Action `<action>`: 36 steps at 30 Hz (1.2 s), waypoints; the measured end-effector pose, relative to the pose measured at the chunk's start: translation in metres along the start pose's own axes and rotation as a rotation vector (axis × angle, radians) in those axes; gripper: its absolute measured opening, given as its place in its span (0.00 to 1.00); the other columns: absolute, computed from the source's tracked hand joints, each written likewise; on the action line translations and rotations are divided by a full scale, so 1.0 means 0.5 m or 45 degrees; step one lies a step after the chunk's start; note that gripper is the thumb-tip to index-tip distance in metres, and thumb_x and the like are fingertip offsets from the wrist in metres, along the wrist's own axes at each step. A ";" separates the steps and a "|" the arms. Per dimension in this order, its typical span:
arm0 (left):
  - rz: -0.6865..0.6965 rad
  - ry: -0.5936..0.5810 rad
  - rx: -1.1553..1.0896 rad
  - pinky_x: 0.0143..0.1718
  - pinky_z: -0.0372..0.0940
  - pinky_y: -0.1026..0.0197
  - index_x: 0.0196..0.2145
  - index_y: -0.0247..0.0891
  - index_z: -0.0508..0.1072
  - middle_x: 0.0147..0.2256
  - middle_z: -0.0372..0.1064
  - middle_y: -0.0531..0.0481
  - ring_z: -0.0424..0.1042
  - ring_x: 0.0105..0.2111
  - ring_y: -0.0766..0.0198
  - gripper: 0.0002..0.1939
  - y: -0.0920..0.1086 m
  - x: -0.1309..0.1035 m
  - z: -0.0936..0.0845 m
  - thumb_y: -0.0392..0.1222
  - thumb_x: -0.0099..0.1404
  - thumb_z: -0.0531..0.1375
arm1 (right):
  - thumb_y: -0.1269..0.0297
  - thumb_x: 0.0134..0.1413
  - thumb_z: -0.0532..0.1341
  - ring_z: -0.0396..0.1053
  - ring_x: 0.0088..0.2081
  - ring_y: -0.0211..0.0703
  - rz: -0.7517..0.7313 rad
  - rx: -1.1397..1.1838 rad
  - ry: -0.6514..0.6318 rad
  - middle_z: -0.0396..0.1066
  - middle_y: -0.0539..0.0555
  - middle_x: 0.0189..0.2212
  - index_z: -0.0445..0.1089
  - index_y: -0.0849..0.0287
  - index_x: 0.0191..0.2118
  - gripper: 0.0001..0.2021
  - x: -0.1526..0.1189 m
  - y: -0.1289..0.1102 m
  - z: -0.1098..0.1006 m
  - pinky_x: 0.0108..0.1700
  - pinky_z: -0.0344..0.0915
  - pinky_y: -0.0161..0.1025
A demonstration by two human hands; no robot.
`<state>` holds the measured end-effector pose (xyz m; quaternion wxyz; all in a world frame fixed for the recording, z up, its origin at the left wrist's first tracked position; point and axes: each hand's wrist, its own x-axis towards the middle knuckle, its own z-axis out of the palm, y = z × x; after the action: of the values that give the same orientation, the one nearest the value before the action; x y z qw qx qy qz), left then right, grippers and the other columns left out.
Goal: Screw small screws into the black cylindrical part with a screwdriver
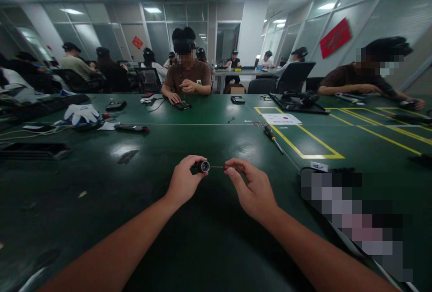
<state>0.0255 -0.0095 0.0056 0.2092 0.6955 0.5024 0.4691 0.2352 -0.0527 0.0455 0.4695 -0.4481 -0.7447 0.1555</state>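
Observation:
My left hand is closed around a small black cylindrical part, its round open end with a silvery ring facing right and toward me. Opposite it, my right hand pinches a thin screwdriver by its reddish, see-through handle. The slim shaft points left, level with the cylinder, and its tip is at or very near the ring's edge; whether they touch I cannot tell. Both hands are above the green table, near its middle. My fingers hide most of the cylinder's body.
Beyond my right hand lies a yellow-and-black screwdriver, near a white paper sheet and yellow tape lines. White gloves, a dark pen-shaped tool and a black tray are at left. People sit across and at right.

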 end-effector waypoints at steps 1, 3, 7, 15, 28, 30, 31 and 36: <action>0.004 0.000 -0.005 0.51 0.67 0.50 0.43 0.41 0.79 0.44 0.77 0.49 0.75 0.45 0.56 0.16 0.000 0.000 0.000 0.29 0.58 0.68 | 0.63 0.68 0.58 0.78 0.38 0.46 -0.008 -0.002 -0.013 0.81 0.54 0.38 0.74 0.56 0.47 0.09 0.000 0.000 0.001 0.43 0.70 0.40; 0.010 0.000 -0.011 0.51 0.67 0.51 0.43 0.41 0.79 0.44 0.77 0.49 0.75 0.46 0.56 0.16 0.000 0.000 0.000 0.28 0.58 0.68 | 0.63 0.68 0.58 0.78 0.39 0.46 -0.035 -0.008 -0.042 0.81 0.54 0.39 0.74 0.56 0.47 0.08 -0.001 0.001 0.002 0.43 0.70 0.40; 0.017 0.001 -0.017 0.52 0.67 0.51 0.43 0.41 0.79 0.44 0.77 0.49 0.75 0.46 0.55 0.16 -0.001 0.000 0.000 0.28 0.57 0.68 | 0.64 0.68 0.58 0.78 0.41 0.46 -0.053 -0.031 -0.077 0.80 0.55 0.40 0.75 0.56 0.47 0.08 -0.001 0.003 0.004 0.44 0.70 0.41; 0.033 -0.032 -0.036 0.55 0.66 0.48 0.46 0.44 0.80 0.47 0.78 0.49 0.75 0.49 0.55 0.17 -0.014 0.000 0.002 0.31 0.59 0.68 | 0.63 0.68 0.58 0.79 0.39 0.47 0.013 -0.006 -0.040 0.81 0.54 0.38 0.74 0.56 0.47 0.08 0.004 0.007 0.002 0.42 0.70 0.41; 0.024 -0.030 -0.059 0.56 0.66 0.47 0.46 0.43 0.80 0.48 0.78 0.48 0.75 0.49 0.54 0.18 -0.007 0.000 0.003 0.29 0.59 0.68 | 0.64 0.68 0.59 0.79 0.42 0.47 -0.061 -0.044 -0.025 0.81 0.56 0.41 0.74 0.55 0.48 0.09 0.001 0.007 0.002 0.44 0.72 0.42; 0.032 -0.031 -0.066 0.57 0.66 0.47 0.46 0.43 0.80 0.48 0.78 0.48 0.75 0.50 0.54 0.19 -0.009 0.000 0.002 0.29 0.59 0.68 | 0.64 0.68 0.58 0.79 0.42 0.47 -0.063 -0.052 -0.038 0.81 0.55 0.42 0.74 0.55 0.49 0.09 0.002 0.006 0.002 0.45 0.71 0.42; 0.036 -0.036 -0.068 0.57 0.66 0.47 0.47 0.43 0.80 0.49 0.78 0.47 0.75 0.50 0.54 0.19 -0.010 0.000 0.002 0.29 0.59 0.68 | 0.64 0.68 0.58 0.79 0.42 0.47 -0.057 -0.051 -0.040 0.81 0.55 0.42 0.74 0.55 0.49 0.09 0.002 0.006 0.002 0.45 0.71 0.42; 0.048 -0.075 -0.089 0.58 0.66 0.46 0.49 0.43 0.80 0.49 0.78 0.47 0.75 0.51 0.53 0.19 -0.011 -0.001 0.002 0.31 0.60 0.68 | 0.59 0.70 0.57 0.79 0.39 0.46 0.084 0.061 -0.011 0.80 0.53 0.37 0.74 0.54 0.48 0.10 0.003 0.013 0.002 0.42 0.70 0.41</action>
<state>0.0234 -0.0076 0.0006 0.2392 0.7107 0.4660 0.4696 0.2377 -0.0476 0.0416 0.4714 -0.4603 -0.7278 0.1905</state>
